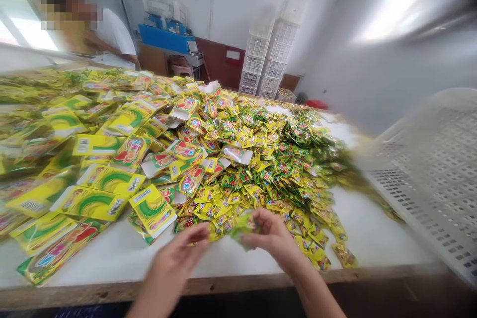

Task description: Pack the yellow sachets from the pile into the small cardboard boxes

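Note:
My right hand (pixel 272 236) is closed on a few small yellow-green sachets (pixel 244 226), held just above the table's near edge. My left hand (pixel 175 263) hovers beside it with fingers stretched toward the sachets, blurred by motion and holding nothing I can see. A big heap of small sachets (pixel 268 159) covers the middle of the white table (pixel 122 253). Flat yellow-green cartons (pixel 100 179) lie spread over the left half, the nearest one (pixel 152 208) just beyond my left hand.
A white perforated plastic crate (pixel 428 174) stands tilted at the right edge of the table. Another person (pixel 108 35) sits at the far left. Stacked white crates (pixel 268 54) and a blue machine (pixel 167 37) stand by the back wall.

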The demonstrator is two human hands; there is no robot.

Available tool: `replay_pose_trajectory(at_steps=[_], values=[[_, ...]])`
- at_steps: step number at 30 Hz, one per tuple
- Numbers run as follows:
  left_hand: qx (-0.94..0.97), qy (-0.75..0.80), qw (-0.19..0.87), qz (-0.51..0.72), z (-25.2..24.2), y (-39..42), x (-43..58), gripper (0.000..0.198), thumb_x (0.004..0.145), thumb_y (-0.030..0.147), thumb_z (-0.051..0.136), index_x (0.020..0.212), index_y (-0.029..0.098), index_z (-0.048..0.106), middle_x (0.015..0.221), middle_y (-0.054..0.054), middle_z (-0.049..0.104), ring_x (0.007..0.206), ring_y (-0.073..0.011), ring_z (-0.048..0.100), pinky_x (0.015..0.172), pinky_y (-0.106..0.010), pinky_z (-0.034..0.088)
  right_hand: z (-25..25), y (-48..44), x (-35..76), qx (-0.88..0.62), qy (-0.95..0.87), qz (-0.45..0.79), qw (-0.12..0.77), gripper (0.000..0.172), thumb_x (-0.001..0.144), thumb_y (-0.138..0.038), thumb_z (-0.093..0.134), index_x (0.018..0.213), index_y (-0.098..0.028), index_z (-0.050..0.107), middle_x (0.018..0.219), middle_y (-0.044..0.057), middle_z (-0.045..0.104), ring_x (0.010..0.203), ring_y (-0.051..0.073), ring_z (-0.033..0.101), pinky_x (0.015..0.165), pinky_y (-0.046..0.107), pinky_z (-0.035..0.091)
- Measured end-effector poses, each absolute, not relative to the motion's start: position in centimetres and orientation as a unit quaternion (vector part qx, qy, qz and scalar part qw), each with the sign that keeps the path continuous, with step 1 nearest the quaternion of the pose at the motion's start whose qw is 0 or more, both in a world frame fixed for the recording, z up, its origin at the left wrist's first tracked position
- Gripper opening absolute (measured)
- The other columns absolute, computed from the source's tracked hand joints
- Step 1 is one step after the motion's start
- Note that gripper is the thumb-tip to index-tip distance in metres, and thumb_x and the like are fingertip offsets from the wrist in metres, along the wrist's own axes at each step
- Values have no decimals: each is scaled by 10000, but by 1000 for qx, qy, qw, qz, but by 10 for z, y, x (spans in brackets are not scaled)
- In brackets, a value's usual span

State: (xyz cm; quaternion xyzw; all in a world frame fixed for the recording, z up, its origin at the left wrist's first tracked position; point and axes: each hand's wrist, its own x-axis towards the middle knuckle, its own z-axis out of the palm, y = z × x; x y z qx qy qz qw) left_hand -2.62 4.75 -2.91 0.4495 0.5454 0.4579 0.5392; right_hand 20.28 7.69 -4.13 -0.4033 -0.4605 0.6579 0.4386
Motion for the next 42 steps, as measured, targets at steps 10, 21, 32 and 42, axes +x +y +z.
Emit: replay_pose_trajectory(at_steps=[10,21,32,42], values=[[474,510,582,419,-62,53,54,106,725,204,678,820,173,714,754,-12,691,713,-170,602,664,-245,472,-72,52,213,-501,-524,532,438,150,725,-137,718,851,-174,647,801,7,649,731,159,613,654,257,486],[403,514,661,370,-58,50,57,423,766,386,693,1107,178,554,575,29,671,613,-162,619,607,-236,429,-49,35,215,-497,-788,216,290,342,822,-35,597,1093,-229,671,989,64,670,933,229,558,833,362,434],[627,659,108,402,-40,52,-91,216,842,367,622,986,241,721,994,-48,757,914,-245,685,850,-328,514,-54,139,223,-467,-830,298,70,380,663,-123,813,1009,-197,672,957,17,617,827,169,592,695,226,419],[844,507,-73,159,-28,114,-159,583,810,60,488,1313,340,583,1402,-63,575,1334,-375,444,1070,-640,262,-57,110,222,-486,-823,269,119,443,659,-133,801,1054,-190,609,949,22,621,864,190,578,715,249,410]])
